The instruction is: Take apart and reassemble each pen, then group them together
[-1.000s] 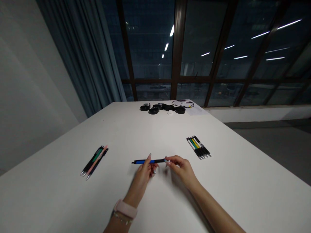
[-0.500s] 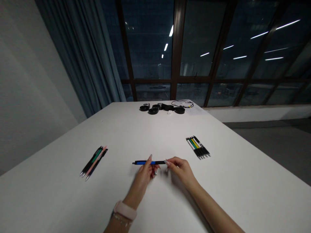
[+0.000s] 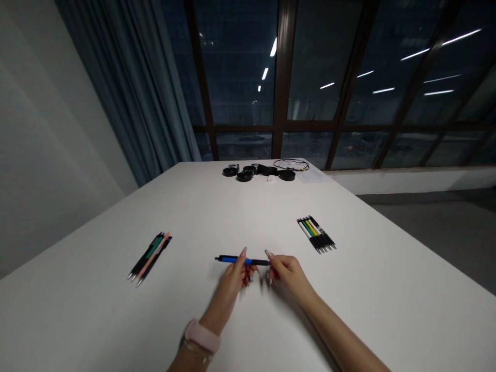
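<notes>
The room is dim, with tall dark-framed windows [image 3: 236, 62] at the back that carry streaks of light, a blue-grey curtain [image 3: 127, 77] to their left and a pale wall [image 3: 46, 129] nearer me on that side. Below them I have a wide white table [image 3: 232, 217].

My subject is the blue and black pen [image 3: 228, 259], lying crosswise in front, near the middle of the view, between the two hands; I can't make out whether it touches the tabletop. The left hand [image 3: 231, 283] is clamped on it around the middle, thumb across the top and fingers curled beneath. The right hand [image 3: 290, 271] pinches the pen's right end, its thumb and fingers hiding the tip from me. The hands are close but apart, joined only by the pen.

On the left wrist I see a pink band [image 3: 203, 336] and a bracelet [image 3: 198, 351]. Further out to the left lies a slanted bunch of pens [image 3: 150, 259], dark ones with green and pink among them. To the right, a neat row of pens [image 3: 316, 234] shows white, green, yellow and black barrels. At the far edge I get black round objects [image 3: 244, 176], a looped black cable [image 3: 291, 169] and a sheet of paper [image 3: 315, 178].
</notes>
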{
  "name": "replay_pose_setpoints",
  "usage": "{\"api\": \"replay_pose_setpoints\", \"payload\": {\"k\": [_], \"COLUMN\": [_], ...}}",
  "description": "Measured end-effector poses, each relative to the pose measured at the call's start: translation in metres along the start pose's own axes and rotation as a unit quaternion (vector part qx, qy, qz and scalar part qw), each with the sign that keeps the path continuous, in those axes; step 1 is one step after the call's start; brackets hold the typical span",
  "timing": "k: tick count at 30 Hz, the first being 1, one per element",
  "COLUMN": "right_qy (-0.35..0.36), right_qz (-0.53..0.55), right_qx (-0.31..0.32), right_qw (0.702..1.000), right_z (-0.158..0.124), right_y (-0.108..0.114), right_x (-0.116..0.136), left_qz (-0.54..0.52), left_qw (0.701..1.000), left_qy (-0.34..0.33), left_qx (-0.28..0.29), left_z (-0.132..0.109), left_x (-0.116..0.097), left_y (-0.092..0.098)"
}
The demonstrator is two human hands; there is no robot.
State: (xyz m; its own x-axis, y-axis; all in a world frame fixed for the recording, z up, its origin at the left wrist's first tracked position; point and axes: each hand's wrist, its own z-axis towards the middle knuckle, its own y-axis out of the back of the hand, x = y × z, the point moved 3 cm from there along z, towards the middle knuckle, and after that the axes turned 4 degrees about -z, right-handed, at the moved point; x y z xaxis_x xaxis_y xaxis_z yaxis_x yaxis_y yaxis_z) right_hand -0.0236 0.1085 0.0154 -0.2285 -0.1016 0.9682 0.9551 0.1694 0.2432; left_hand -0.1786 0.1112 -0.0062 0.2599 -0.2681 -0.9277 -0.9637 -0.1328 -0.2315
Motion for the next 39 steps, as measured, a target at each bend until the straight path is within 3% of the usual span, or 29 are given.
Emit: {"api": "replay_pose_setpoints", "payload": {"k": [18, 25, 30, 39], "right_qy": [0.034, 0.048, 0.033, 0.036], "right_qz": [0.024, 0.007, -0.022, 0.019], "right_qx": [0.039, -0.048, -0.018, 0.025], "right_qw": [0.998, 0.998, 0.999, 0.999], "right_z": [-0.003, -0.003, -0.004, -0.004], "right_y": [0.001, 0.007, 0.006, 0.005], "right_x": [0.009, 0.012, 0.011, 0.011], "left_qz": [-0.018, -0.006, 0.001, -0.005], "left_qw": [1.000, 1.000, 1.000, 1.000], "left_qy": [-0.004, 0.000, -0.007, 0.002], "left_qx": [0.000, -0.010, -0.004, -0.011], "left_z": [-0.006, -0.002, -0.002, -0.004], "left_x": [-0.008, -0.006, -0.004, -0.010], "left_y": [-0.002, -0.001, -0.001, -0.001]}}
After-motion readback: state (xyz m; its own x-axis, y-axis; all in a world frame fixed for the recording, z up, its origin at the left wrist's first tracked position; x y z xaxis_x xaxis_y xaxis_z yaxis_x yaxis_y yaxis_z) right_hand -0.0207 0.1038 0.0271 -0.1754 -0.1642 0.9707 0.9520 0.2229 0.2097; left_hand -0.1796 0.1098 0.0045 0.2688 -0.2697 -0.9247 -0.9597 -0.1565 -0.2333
